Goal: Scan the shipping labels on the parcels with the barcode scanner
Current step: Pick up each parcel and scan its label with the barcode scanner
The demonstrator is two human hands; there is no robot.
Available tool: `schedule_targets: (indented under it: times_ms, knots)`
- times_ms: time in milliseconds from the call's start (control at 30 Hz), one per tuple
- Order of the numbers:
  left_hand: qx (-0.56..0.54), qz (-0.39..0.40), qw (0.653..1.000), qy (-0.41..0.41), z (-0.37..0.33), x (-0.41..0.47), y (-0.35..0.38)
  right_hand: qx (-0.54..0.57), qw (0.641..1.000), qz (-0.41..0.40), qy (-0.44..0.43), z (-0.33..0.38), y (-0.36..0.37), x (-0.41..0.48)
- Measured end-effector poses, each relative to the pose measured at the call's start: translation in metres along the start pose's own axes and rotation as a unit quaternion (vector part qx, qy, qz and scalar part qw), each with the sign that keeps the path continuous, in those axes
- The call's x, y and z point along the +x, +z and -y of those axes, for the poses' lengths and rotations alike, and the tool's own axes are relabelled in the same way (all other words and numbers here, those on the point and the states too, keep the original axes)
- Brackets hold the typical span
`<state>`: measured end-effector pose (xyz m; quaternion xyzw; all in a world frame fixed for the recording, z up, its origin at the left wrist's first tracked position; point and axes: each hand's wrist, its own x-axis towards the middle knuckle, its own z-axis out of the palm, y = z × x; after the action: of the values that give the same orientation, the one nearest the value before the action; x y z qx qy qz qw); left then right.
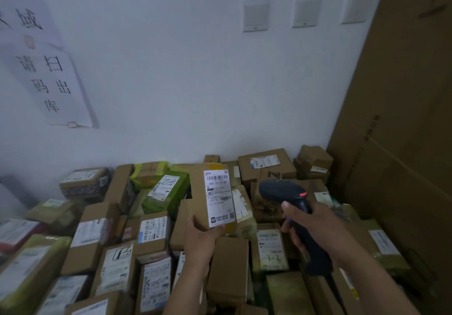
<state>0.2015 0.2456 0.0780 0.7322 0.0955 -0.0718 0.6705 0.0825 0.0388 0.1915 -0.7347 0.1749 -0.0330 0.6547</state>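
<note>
My left hand (200,239) grips the bottom end of a narrow brown parcel (199,192) and holds it upright above the pile. Its white shipping label (219,197), with barcodes, faces me. My right hand (308,226) is wrapped round the handle of a black barcode scanner (283,192), which has a small red mark on top. The scanner's head sits just right of the held parcel, a short gap away, and points toward the wall.
A dense pile of labelled cardboard parcels (151,231) covers the whole lower view, with a green-wrapped packet (168,190) among them. A white wall with paper notices (51,82) stands behind. Tall cardboard sheets (403,119) lean at the right.
</note>
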Motion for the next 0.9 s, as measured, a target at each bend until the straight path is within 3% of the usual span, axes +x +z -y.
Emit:
schedule_targets:
  times_ms: [267,667,900]
  knots:
    - [0.013,-0.003,1.000,0.010,0.004,-0.002,-0.006,-0.031,0.999,0.006,0.037,0.005,0.000,-0.003]
    - [0.012,0.001,1.000,0.001,0.003,0.002,-0.001,-0.016,0.999,0.033,0.027,0.000,-0.005,0.011]
    - [-0.048,-0.056,0.994,-0.077,0.007,0.035,-0.019,-0.014,1.000,0.014,0.023,-0.010,-0.008,0.046]
